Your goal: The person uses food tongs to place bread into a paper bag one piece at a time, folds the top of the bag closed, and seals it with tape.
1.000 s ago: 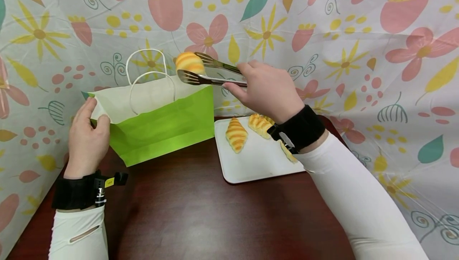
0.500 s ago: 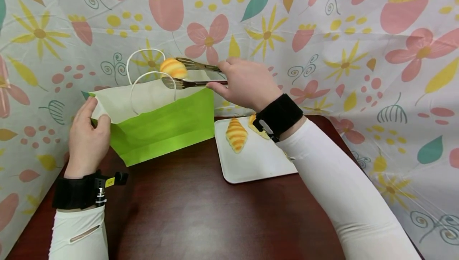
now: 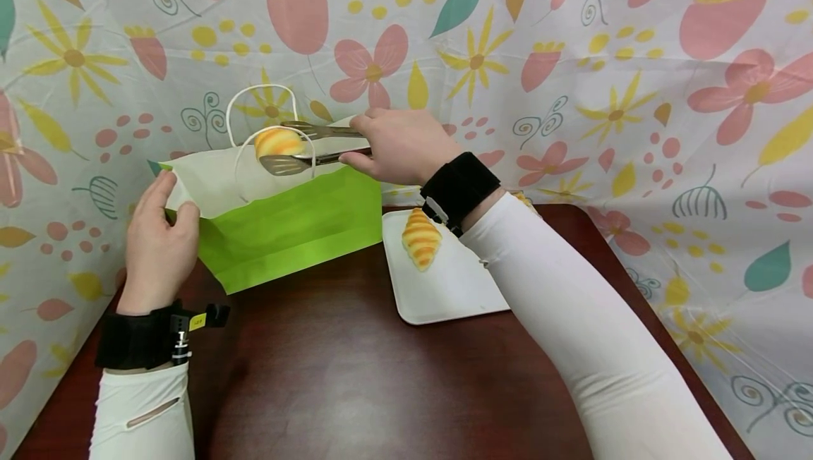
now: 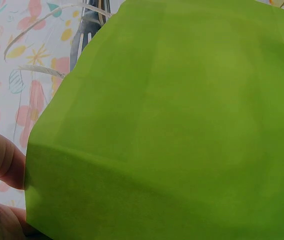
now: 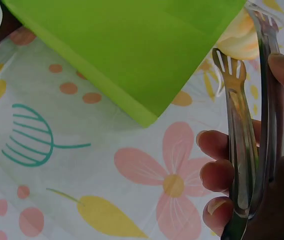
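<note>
My left hand (image 3: 159,241) grips the left edge of a green paper bag (image 3: 298,234) with a white inside and two white rope handles. In the left wrist view the bag (image 4: 172,110) fills most of the picture, with part of the left hand (image 4: 4,170) at its edge. With my right hand (image 3: 406,144) I hold metal serving tongs (image 3: 333,130), their slotted tips on either side of a round striped bun (image 3: 273,142). The bun is at the bag's mouth, behind the near handle. In the right wrist view, fingers and thumb wrap the tongs (image 5: 242,150).
A white tray (image 3: 413,308) lies right of the bag on the dark wooden table (image 3: 356,389). On it is a striped croissant-shaped bread (image 3: 421,240); the right forearm hides part of the tray. A flowered curtain (image 3: 483,8) stands behind and at the sides.
My right hand has moved left with the tongs and bun, bringing the bun lower, from the bag's right end to the handles. My left hand stays on the bag.
</note>
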Demonstrator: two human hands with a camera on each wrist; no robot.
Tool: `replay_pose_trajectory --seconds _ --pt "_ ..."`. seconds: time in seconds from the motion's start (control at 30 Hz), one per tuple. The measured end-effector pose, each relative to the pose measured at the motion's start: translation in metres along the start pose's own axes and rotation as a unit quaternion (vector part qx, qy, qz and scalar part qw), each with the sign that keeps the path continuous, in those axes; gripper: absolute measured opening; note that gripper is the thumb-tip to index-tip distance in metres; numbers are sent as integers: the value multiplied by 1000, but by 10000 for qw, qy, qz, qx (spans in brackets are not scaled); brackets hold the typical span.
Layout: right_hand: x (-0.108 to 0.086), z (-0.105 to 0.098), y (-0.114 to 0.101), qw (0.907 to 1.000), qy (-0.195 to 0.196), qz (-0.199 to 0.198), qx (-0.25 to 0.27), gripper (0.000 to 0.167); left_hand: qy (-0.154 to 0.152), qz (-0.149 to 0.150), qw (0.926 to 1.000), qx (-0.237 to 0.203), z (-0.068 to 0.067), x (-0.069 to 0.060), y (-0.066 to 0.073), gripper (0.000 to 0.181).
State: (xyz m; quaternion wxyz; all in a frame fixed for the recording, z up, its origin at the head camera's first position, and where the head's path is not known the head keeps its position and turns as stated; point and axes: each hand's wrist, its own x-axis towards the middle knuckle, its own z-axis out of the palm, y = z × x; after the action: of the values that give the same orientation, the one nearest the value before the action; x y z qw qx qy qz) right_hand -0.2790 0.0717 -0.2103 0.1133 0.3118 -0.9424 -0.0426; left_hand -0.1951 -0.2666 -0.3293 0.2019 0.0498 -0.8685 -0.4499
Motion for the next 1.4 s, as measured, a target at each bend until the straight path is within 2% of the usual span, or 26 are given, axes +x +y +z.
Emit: replay_pose_trajectory --seconds 0.2,0.53,0.9,1.1,1.4 --pt "6 -1 -3 9999 -95 -84 51 59 -49 -52 10000 -18 1 0 1 67" --pt "9 -3 -7 9997 -46 -214 49 60 -46 -44 10000 -25 0 0 1 66" --pt "10 -4 -16 9992 1 -390 -17 52 -1 -15 10000 -15 0 0 0 66" --pt "12 -3 -24 9980 -46 -628 -57 53 -32 -1 10000 -46 0 -1 -1 66" --pt "20 -5 -39 9969 -154 -769 29 37 -9 5 10000 -42 0 -1 0 66"
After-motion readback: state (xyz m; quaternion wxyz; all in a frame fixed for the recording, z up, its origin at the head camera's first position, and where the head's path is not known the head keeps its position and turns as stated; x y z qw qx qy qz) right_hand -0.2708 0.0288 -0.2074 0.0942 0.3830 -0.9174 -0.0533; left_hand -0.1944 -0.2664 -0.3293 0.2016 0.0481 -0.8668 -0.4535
